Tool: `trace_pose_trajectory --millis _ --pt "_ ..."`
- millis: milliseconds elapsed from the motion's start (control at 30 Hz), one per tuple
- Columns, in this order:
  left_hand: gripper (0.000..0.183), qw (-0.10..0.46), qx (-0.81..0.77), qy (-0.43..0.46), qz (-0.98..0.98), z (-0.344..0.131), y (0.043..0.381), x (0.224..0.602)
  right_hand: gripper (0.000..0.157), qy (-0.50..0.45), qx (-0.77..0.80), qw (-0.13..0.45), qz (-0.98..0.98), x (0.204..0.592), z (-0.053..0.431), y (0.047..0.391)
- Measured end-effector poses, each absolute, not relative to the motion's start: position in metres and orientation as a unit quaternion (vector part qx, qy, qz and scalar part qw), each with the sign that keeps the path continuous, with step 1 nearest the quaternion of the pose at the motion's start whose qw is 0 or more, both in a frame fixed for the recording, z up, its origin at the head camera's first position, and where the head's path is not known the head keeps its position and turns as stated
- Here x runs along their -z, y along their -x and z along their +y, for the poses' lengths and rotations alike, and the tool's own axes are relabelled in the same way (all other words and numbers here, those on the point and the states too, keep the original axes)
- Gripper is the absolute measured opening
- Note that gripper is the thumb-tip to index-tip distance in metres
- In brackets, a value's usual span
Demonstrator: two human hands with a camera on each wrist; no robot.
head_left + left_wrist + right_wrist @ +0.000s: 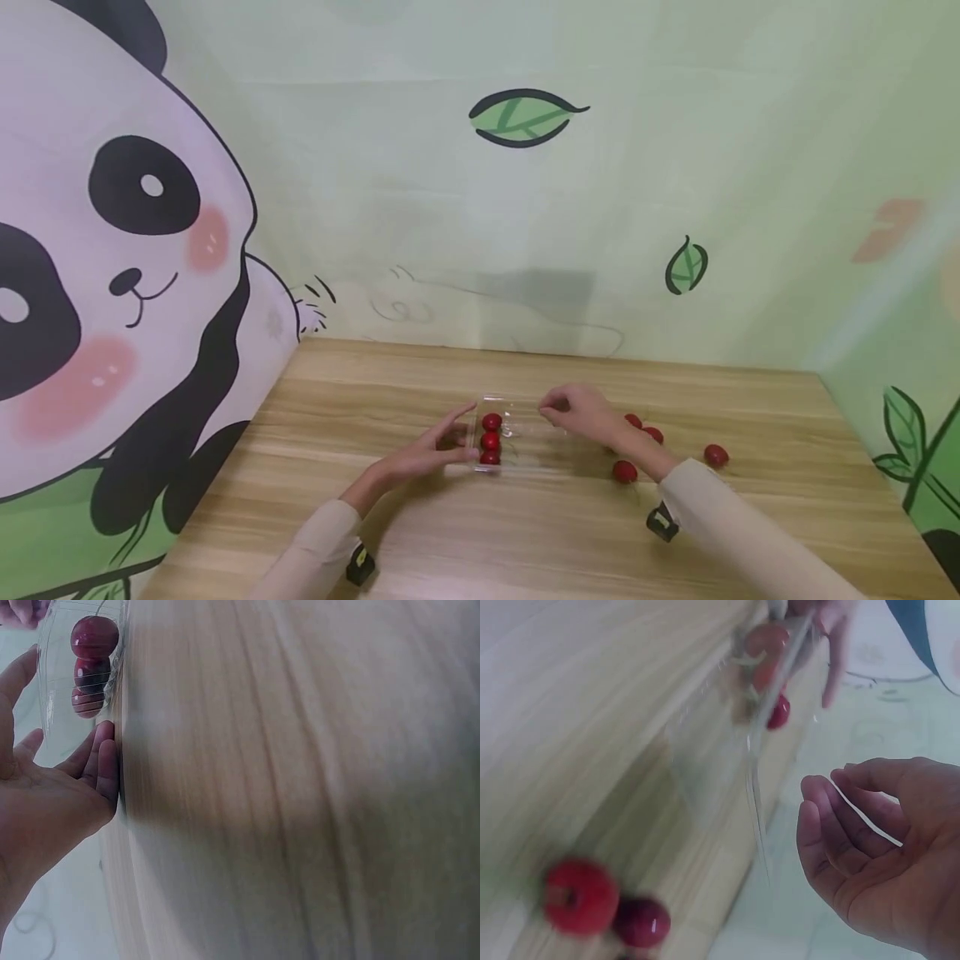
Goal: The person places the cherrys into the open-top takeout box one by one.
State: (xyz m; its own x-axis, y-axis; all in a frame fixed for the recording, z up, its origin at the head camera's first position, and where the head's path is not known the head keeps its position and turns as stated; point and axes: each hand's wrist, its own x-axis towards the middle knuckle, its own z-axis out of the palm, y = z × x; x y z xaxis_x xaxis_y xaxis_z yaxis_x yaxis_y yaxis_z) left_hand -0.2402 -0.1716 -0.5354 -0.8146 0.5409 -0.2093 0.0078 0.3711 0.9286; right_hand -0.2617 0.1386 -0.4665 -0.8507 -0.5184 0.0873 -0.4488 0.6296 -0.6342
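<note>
A clear plastic box [536, 457] lies on the table, with cherries [491, 441] in a row at its left end. At that end my left hand [420, 454] holds the box, its digits spread to either side of the end wall. My right hand [588, 414] hovers at the box's back right. In the right wrist view, the right hand [885, 847] has loosely curled fingers, tips near the thumb, and nothing shows between them. A thin clear plastic edge [754, 802] stands beside it, apart from the fingers.
Several loose cherries lie right of the box, partly behind my right forearm, including a near cherry [624, 472] and a far-right cherry [716, 455]. A printed panda cloth [420, 192] backs the wooden table [465, 533]. Black wrist devices [662, 523] sit at both cuffs.
</note>
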Motion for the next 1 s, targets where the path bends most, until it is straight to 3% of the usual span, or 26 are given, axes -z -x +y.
trace_pose_trajectory --millis 200,633,1000 --pt "0.084 0.245 -0.534 -0.177 0.79 -0.173 0.24 0.534 0.015 0.25 0.326 0.029 0.911 0.459 0.182 0.251" --pt "0.082 0.244 -0.536 -0.183 0.787 -0.173 0.239 0.537 0.01 0.238 0.323 0.043 0.915 0.476 0.239 0.211" --pt "0.084 0.249 -0.538 -0.182 0.784 -0.172 0.242 0.539 0.054 0.182 0.323 0.053 0.927 0.504 0.253 0.19"
